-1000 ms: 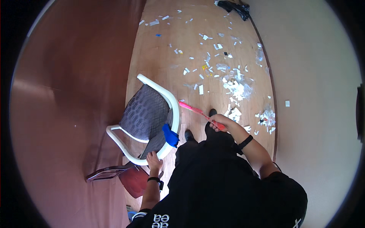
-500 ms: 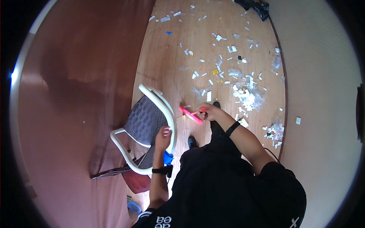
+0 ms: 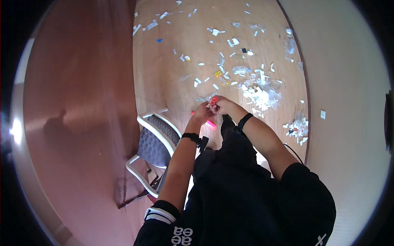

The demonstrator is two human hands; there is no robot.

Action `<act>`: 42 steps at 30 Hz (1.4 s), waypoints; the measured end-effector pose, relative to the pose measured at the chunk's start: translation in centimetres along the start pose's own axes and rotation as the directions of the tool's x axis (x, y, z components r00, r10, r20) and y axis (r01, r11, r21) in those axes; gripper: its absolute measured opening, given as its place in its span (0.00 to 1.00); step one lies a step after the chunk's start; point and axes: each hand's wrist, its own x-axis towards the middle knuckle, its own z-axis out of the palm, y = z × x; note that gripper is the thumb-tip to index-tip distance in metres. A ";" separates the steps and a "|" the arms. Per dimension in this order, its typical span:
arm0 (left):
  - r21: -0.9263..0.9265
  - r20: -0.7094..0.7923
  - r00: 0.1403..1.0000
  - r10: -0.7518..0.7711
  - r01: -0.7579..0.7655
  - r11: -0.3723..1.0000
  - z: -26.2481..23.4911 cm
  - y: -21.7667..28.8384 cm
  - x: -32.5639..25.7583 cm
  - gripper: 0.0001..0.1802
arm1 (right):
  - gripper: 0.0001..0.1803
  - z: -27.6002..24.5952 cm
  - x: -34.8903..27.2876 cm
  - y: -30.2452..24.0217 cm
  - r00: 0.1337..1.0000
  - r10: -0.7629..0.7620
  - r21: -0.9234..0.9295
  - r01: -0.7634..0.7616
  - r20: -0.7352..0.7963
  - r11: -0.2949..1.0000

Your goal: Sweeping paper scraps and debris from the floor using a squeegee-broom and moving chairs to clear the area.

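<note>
The right grip (image 3: 221, 105), a bare hand, is closed around the red handle of a pink-and-red hand tool (image 3: 211, 124), low in front of the body. The left grip (image 3: 202, 114) meets it there, its fingers bent in toward the handle; whether they hold the tool cannot be told. The two hands hide the tool's middle, and its pink part shows just below them.

A white-framed chair (image 3: 154, 147) with grey patterned upholstery stands close to the left forearm, hemming in that side, and the forearm crosses in front of part of its frame. Dark legs of another piece of furniture (image 3: 137, 198) show behind it, mostly hidden.

Beyond the hands, the wooden floor (image 3: 164, 86) is littered with white scraps. The thickest heap (image 3: 262, 97) lies right of the hands, mixed with clear film; a smaller heap (image 3: 299, 128) sits near the pale right wall (image 3: 349, 123). A yellow packet (image 3: 222, 78), a crumpled clear wrapper (image 3: 241, 70), a black square (image 3: 244, 51) and a blue scrap (image 3: 159, 40) lie farther out.
</note>
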 end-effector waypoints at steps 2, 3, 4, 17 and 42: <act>0.013 0.094 0.993 -0.066 0.065 0.998 0.8 2.0 0.4 0.19 | 0.11 0.1 -0.6 -1.3 0.994 -0.099 -0.017 0.100 0.054 0.995; 0.034 0.097 0.992 -0.082 0.079 0.996 1.4 2.6 0.5 0.19 | 0.11 0.0 -0.9 -1.9 0.992 -0.113 0.005 0.113 0.052 0.994; 0.091 0.102 0.993 -0.061 0.052 0.994 2.0 3.1 0.7 0.19 | 0.11 0.0 -1.3 -2.6 0.989 -0.140 -0.014 0.140 0.041 0.990; 0.161 0.188 0.971 0.148 -0.179 0.970 11.1 8.2 1.1 0.16 | 0.04 1.0 -4.5 -10.5 0.942 -0.333 -0.370 0.325 0.046 0.870; -0.044 0.169 0.984 0.062 -0.056 0.997 -1.1 7.4 0.5 0.18 | 0.06 8.0 -4.3 -2.0 0.980 -0.146 -0.421 0.190 0.137 0.887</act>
